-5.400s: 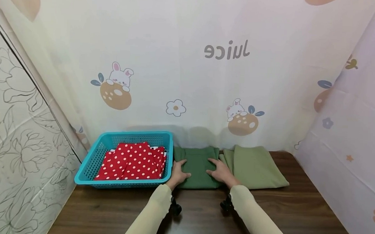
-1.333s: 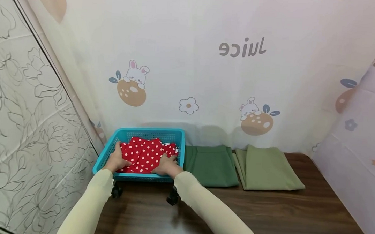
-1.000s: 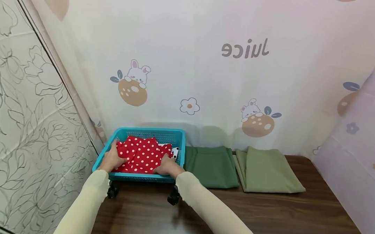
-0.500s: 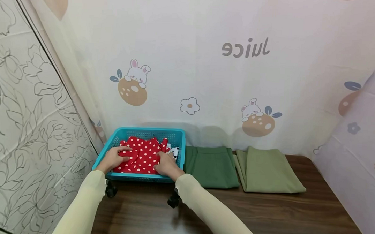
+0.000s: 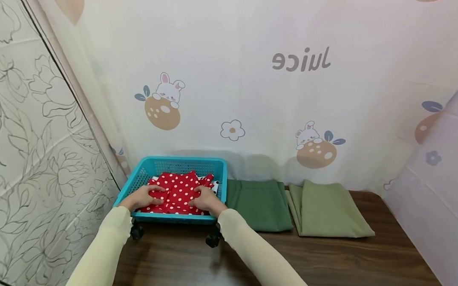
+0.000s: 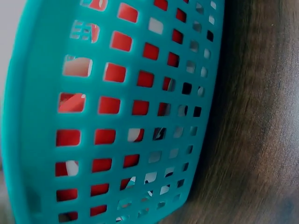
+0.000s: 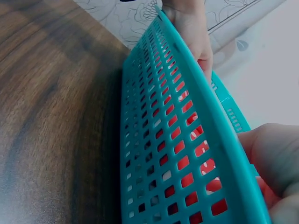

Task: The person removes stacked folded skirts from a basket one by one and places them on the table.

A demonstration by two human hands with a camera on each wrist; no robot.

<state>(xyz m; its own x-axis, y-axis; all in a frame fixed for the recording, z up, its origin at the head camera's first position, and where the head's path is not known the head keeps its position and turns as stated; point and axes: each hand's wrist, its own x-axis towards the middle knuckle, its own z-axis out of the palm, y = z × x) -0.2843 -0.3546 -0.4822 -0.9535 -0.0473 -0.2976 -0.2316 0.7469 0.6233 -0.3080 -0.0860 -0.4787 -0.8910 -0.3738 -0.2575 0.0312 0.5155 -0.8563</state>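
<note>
Hands, L hand & R hand, both spread, rest on red dotted cloth in blue bskt on table.

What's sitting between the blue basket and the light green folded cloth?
The dark green folded cloth lies between the blue basket and the light green cloth; the head view shows it.
</note>
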